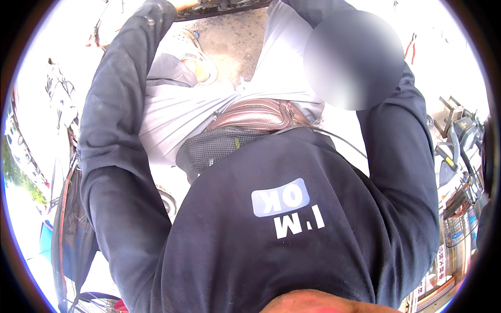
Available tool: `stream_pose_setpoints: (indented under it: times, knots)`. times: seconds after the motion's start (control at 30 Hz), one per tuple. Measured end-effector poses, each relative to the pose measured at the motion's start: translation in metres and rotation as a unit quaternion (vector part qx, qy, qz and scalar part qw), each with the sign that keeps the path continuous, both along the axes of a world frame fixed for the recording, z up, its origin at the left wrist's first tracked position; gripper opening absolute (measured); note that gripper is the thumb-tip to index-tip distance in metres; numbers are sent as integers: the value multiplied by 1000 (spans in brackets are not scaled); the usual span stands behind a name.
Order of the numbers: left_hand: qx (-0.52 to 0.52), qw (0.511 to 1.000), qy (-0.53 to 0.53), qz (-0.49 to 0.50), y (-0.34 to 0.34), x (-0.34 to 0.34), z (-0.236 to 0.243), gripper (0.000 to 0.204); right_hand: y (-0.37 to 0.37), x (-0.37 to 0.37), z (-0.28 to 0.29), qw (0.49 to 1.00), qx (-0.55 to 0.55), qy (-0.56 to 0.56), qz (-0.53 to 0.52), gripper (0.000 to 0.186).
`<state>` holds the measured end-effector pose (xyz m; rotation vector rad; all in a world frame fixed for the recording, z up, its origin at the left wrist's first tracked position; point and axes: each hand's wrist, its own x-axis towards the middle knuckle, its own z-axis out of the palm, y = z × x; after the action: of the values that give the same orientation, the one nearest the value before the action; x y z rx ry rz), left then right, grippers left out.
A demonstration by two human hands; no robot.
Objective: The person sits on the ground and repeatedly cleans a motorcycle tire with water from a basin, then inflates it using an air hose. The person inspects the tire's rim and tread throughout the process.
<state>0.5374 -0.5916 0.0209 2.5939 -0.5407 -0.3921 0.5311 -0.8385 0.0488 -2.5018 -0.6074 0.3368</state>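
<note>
At the top edge, only a small strip of my left hand [183, 4] shows beyond the dark sleeve; its fingers are cut off by the frame. It lies against or very near a black, curved, tyre-like thing [224, 9], of which just the lower arc is visible. Whether the hand grips it, I cannot tell. My right sleeve [318, 9] runs out of the top of the picture on the other side of that arc, so the right hand itself is out of sight. A round blurred patch covers part of the right forearm.
Between my grey-trousered legs is bare concrete [229, 44], beside my foot in a white clog [201, 60]. A brown waist bag [255, 113] sits at my waist. Red-handled pliers [411, 49] lie at far right, above cluttered metal gear [459, 138]. Dark fabric with red edging [68, 224] hangs at left.
</note>
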Motion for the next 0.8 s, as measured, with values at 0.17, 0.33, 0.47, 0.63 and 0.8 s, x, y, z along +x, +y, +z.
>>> stream_pose_setpoints:
  times: [0.17, 0.33, 0.47, 0.63, 0.8]
  knots:
    - [-13, 1000, 21, 6, -18, 34, -2, 72, -17, 28, -17, 998, 54, 19, 35, 54]
    - [-13, 1000, -5, -1, -24, 53, -7, 75, -12, 59, -25, 999, 35, -17, 31, 55]
    - [50, 998, -25, 26, -28, 55, -9, 69, -6, 62, 0, 998, -23, 44, 35, 51]
    - [67, 993, -24, 91, -45, 56, 0, 57, -7, 71, -6, 998, -18, 58, -7, 45]
    - [61, 990, 28, 122, -60, 66, 11, 54, -11, 82, -14, 997, 2, 67, -29, 43]
